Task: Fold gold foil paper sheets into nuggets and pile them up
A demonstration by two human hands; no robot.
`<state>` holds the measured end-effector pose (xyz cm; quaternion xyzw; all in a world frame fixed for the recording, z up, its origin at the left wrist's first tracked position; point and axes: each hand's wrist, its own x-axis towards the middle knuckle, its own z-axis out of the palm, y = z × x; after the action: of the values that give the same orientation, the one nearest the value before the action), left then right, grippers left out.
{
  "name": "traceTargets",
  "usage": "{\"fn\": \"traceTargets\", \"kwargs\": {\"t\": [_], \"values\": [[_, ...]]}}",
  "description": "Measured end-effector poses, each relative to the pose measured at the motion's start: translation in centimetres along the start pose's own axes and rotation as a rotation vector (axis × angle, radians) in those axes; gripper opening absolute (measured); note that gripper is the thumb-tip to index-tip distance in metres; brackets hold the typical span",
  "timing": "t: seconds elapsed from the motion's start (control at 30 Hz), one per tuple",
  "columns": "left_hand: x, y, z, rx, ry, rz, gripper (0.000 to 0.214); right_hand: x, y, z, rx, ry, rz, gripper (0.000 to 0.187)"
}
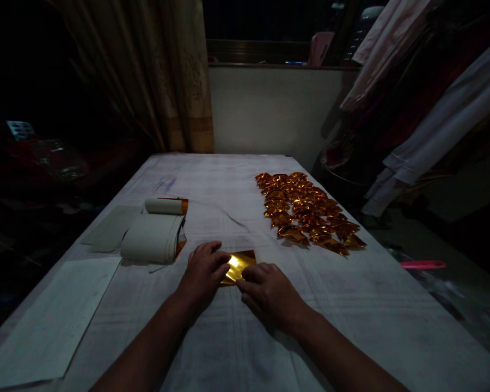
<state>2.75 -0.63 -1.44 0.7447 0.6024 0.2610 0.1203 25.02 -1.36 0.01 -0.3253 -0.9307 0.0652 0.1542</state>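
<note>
A small sheet of shiny gold foil paper [237, 263] lies on the table between my two hands. My left hand [204, 268] is at its left edge, the fingers bent and the thumb side pressed to the foil. At the lower right edge, my right hand [268, 288] has its fingers curled and closed on the paper. Both palms face down, so part of the sheet is covered. To the right stand several folded gold foil pieces [304, 212] in rows. A thick curled stack of pale-backed foil sheets [149, 238] lies left of my left hand.
A smaller rolled stack [163, 206] sits behind the thick one. Flat pale sheets [53, 316] lie along the left side of the cloth-covered table [351, 326]. A curtain [175, 81] hangs behind, and clothes [445, 125] hang at the right. A pink handle [422, 264] shows beyond the right edge.
</note>
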Motion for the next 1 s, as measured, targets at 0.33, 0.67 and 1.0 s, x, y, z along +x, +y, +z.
{"fn": "traceTargets", "kwargs": {"t": [0.33, 0.67, 1.0], "values": [[-0.3, 1.1, -0.8, 0.052, -0.105, 0.004, 0.030, -1.6, -1.2, -0.5, -0.002, -0.011, 0.125, 0.032], [-0.2, 0.8, -0.9, 0.088, -0.145, 0.011, 0.046, -4.6, 0.4, -1.0, -0.110, -0.043, 0.283, 0.033], [1.5, 1.2, -1.5, 0.148, -0.239, 0.048, 0.050, 1.4, 0.4, -0.7, -0.011, 0.043, 0.269, 0.042]]}}
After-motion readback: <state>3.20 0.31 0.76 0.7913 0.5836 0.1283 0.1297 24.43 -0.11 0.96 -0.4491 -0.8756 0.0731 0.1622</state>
